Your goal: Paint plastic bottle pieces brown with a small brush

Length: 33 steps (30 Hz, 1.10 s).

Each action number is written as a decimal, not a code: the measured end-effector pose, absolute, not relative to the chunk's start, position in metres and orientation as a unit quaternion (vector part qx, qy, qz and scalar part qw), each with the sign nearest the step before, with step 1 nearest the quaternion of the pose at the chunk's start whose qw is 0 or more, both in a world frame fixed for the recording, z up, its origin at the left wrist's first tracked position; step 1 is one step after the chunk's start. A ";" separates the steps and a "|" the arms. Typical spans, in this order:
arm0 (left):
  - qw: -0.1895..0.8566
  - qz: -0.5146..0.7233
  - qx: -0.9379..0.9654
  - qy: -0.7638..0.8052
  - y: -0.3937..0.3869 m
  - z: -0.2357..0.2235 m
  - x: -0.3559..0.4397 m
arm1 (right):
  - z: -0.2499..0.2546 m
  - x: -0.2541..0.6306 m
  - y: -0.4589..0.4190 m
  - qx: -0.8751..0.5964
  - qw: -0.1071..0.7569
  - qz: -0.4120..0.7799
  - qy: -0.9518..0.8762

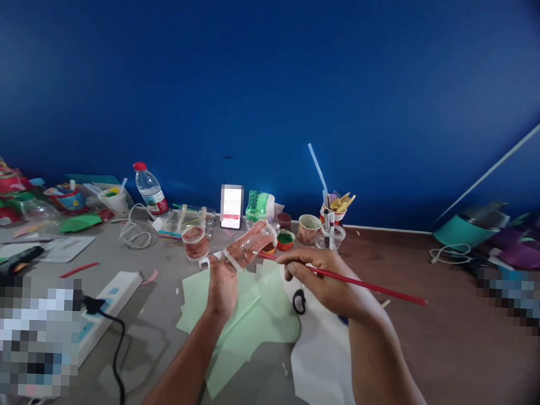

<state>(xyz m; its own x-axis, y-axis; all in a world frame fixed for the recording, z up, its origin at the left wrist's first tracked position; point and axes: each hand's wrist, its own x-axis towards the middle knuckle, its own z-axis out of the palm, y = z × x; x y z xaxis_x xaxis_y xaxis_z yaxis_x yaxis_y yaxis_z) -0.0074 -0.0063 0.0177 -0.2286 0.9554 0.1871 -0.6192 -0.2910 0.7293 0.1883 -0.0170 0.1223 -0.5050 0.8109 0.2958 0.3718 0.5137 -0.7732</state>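
Note:
My left hand [223, 287] is wrapped round the neck end of a clear plastic bottle [250, 244], tilted up to the right and coated in patches of reddish-brown paint. Between the fingers of my right hand [318, 276] is a thin red paintbrush [374, 286], its tip at the bottle's side; whether it touches cannot be made out. Below both hands lie pale green paper sheets [237, 338] and white paper [321, 366]. A black scissors handle [299, 301] shows under my right hand. Behind the bottle sits a small cup of green paint [286, 240].
A phone [231, 207] leans at the blue wall beside a green-painted bottle piece [259, 206]. Paint-stained cups [195, 242] [309, 228], a red-capped water bottle [149, 189] and a cup of wooden utensils [334, 214] stand around. A power strip [108, 309] with a black cord lies left.

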 end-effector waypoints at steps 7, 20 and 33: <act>0.534 0.740 0.314 0.263 -0.006 0.014 -0.009 | 0.122 0.188 -0.016 -0.365 0.324 0.325 -0.810; 0.520 0.731 0.338 0.284 -0.007 0.010 -0.008 | 0.123 0.192 -0.017 -0.383 0.314 0.320 -0.808; 0.541 0.733 0.325 0.253 -0.009 0.018 -0.008 | 0.125 0.195 -0.017 -0.395 0.339 0.323 -0.790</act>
<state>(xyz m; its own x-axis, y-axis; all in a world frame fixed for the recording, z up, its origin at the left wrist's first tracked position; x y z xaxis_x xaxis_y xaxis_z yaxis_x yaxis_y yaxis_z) -0.0083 -0.0088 0.0179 -0.2025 0.9580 0.2028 -0.6295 -0.2860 0.7224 0.1954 -0.0170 0.1254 -0.4576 0.8435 0.2813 0.4048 0.4793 -0.7787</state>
